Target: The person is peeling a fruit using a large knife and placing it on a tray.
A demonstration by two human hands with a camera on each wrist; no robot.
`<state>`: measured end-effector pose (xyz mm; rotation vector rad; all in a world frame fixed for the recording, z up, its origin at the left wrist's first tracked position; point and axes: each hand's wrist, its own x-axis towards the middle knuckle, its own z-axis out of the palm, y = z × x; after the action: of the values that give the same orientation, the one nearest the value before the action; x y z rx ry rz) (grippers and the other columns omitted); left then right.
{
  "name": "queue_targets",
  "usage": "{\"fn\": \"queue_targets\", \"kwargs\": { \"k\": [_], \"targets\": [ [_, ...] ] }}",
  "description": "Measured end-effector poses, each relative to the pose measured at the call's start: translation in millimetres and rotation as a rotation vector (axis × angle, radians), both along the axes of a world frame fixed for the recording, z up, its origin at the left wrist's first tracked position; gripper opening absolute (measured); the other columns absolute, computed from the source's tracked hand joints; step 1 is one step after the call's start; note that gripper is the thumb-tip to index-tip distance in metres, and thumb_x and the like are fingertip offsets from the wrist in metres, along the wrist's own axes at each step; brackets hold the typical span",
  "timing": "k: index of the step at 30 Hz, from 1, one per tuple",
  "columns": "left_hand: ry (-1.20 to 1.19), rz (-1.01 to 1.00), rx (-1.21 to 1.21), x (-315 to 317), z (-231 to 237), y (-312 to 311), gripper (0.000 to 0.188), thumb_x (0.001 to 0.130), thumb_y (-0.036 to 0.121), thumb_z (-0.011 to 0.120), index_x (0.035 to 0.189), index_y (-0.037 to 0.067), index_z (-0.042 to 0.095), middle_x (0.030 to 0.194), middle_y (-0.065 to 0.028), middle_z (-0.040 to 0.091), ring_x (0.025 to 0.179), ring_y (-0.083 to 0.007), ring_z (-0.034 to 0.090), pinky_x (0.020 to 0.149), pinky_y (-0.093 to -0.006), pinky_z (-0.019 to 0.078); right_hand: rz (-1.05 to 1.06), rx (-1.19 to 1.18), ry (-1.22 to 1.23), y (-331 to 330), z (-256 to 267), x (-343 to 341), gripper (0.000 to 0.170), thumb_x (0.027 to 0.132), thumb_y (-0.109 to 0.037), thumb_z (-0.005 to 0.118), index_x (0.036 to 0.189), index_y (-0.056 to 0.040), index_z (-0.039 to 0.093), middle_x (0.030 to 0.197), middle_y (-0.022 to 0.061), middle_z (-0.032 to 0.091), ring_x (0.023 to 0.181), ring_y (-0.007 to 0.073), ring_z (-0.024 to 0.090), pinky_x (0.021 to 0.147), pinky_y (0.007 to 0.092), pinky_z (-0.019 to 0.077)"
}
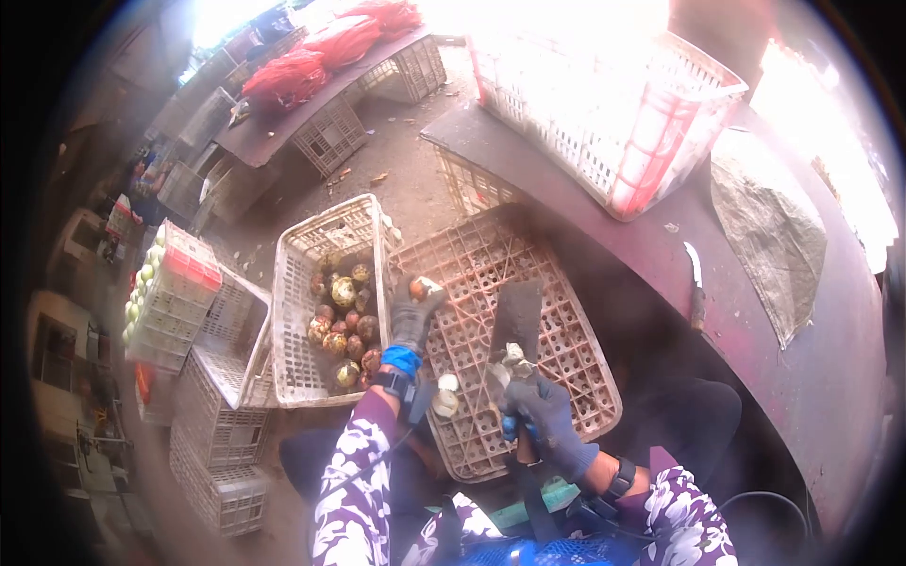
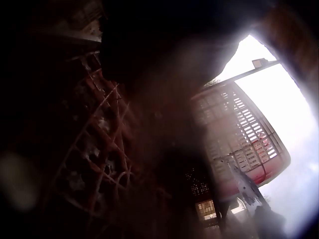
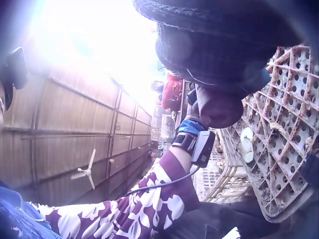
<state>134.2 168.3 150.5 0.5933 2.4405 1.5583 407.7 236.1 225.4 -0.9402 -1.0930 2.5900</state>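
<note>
In the head view my gloved left hand [image 1: 411,319] grips a round brown-and-white piece of produce [image 1: 422,289] at the crate's right rim. My gloved right hand [image 1: 549,415] holds a broad-bladed cleaver [image 1: 518,316] by its handle, with the dark blade pointing away from me over an upturned reddish crate [image 1: 576,363]. Pale peelings [image 1: 512,360] cling near the blade's base. Two whitish pieces [image 1: 445,403] lie on the upturned crate, left of the cleaver. Several round brown and yellowish pieces [image 1: 343,291] fill part of a white crate [image 1: 285,354]. The left wrist view is mostly dark.
A curved dark table [image 1: 755,377] runs along the right, bearing a small knife [image 1: 696,283], a cloth sack [image 1: 769,236] and a large white-and-red basket [image 1: 651,141]. Stacked crates [image 1: 219,443] stand at the left. Red bags [image 1: 311,61] lie on a far table.
</note>
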Motion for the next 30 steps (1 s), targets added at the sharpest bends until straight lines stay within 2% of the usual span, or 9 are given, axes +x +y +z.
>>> {"fn": "queue_targets", "kwargs": {
  "k": [3, 8, 13, 17, 19, 21, 24, 26, 30],
  "targets": [
    [0.393, -0.052, -0.414, -16.0, -21.2, 40.5, 0.083, 0.067, 0.030, 0.080, 0.135, 0.003, 0.041, 0.130, -0.0243, 0.049, 0.121, -0.0372, 0.047, 0.104, -0.0400, 0.0363, -0.042, -0.054, 0.001, 1.1, 1.0, -0.2, 0.020, 0.089, -0.021, 0.061, 0.094, -0.0031, 0.054, 0.074, 0.0060, 0.058, 0.055, 0.0123, 0.056, 0.047, 0.0260, 0.0486],
    [0.343, -0.087, -0.746, 7.0, 12.8, 89.1, 0.090, 0.077, 0.044, 0.067, 0.149, 0.019, 0.020, 0.152, -0.0207, 0.018, 0.140, -0.0356, 0.022, 0.109, -0.0548, 0.0220, -0.047, -0.015, -0.116, 3.9, 16.6, -7.3, 0.020, 0.088, -0.021, 0.062, 0.093, -0.0039, 0.054, 0.071, 0.0056, 0.056, 0.054, 0.0120, 0.054, 0.049, 0.0272, 0.0482],
    [0.238, -0.188, -0.516, -3.1, 28.5, 62.5, 0.080, 0.078, 0.033, 0.070, 0.144, 0.010, 0.031, 0.146, -0.0222, 0.031, 0.136, -0.0356, 0.030, 0.110, -0.0441, 0.0262, -0.022, -0.044, -0.121, 2.0, 19.1, -18.2, 0.021, 0.089, -0.022, 0.061, 0.096, -0.0045, 0.051, 0.073, 0.0057, 0.054, 0.056, 0.0135, 0.054, 0.049, 0.0275, 0.0475],
    [0.325, 0.075, -0.135, -62.4, 4.2, -31.5, 0.049, 0.080, 0.020, 0.068, 0.123, 0.001, 0.054, 0.119, -0.0212, 0.058, 0.114, -0.0336, 0.053, 0.099, -0.0391, 0.0405, -0.029, 0.007, -0.232, -2.5, 35.6, -23.4, 0.019, 0.086, -0.022, 0.063, 0.090, -0.0063, 0.052, 0.072, 0.0055, 0.054, 0.055, 0.0150, 0.054, 0.049, 0.0289, 0.0468],
    [0.363, 0.107, -0.345, -109.1, -26.2, -90.7, 0.044, 0.078, 0.012, 0.066, 0.118, -0.002, 0.056, 0.114, -0.0210, 0.060, 0.100, -0.0344, 0.061, 0.091, -0.0382, 0.0467, -0.008, -0.048, -0.288, -4.7, 41.5, -29.2, 0.021, 0.086, -0.021, 0.063, 0.093, -0.0042, 0.052, 0.071, 0.0061, 0.053, 0.057, 0.0161, 0.055, 0.049, 0.0293, 0.0488],
    [0.077, 0.168, -0.540, -135.8, -76.9, -130.6, 0.054, 0.074, 0.017, 0.070, 0.124, 0.002, 0.053, 0.116, -0.0217, 0.058, 0.105, -0.0342, 0.059, 0.092, -0.0400, 0.0460, 0.028, -0.054, -0.275, -2.4, 30.0, -31.9, 0.022, 0.088, -0.018, 0.062, 0.099, -0.0029, 0.051, 0.073, 0.0064, 0.054, 0.056, 0.0148, 0.055, 0.049, 0.0291, 0.0491],
    [0.105, 0.142, -0.846, -150.0, -152.0, -151.1, 0.054, 0.077, 0.027, 0.064, 0.127, 0.011, 0.049, 0.122, -0.0215, 0.053, 0.114, -0.0377, 0.051, 0.096, -0.0435, 0.0419, -0.008, -0.066, -0.273, -3.5, 5.9, -26.0, 0.022, 0.087, -0.014, 0.061, 0.101, -0.0014, 0.050, 0.073, 0.0080, 0.055, 0.054, 0.0153, 0.055, 0.048, 0.0297, 0.0499],
    [-0.004, 0.046, -0.966, -146.6, -143.1, -139.7, 0.055, 0.079, 0.032, 0.064, 0.128, 0.015, 0.045, 0.128, -0.0199, 0.049, 0.118, -0.0386, 0.049, 0.097, -0.0466, 0.0415, -0.043, -0.047, -0.316, -4.7, -2.9, -25.6, 0.018, 0.085, -0.017, 0.061, 0.089, -0.0042, 0.049, 0.070, 0.0078, 0.052, 0.054, 0.0171, 0.054, 0.046, 0.0306, 0.0486],
    [-0.157, 0.170, -1.120, -142.2, -108.5, -84.5, 0.064, 0.079, 0.031, 0.067, 0.133, 0.010, 0.041, 0.137, -0.0218, 0.038, 0.121, -0.0428, 0.045, 0.097, -0.0499, 0.0430, 0.057, 0.094, -0.420, -2.6, -10.8, -32.3, 0.026, 0.091, -0.019, 0.059, 0.116, -0.0105, 0.052, 0.074, 0.0005, 0.056, 0.056, 0.0127, 0.055, 0.046, 0.0258, 0.0471]
  ]
}}
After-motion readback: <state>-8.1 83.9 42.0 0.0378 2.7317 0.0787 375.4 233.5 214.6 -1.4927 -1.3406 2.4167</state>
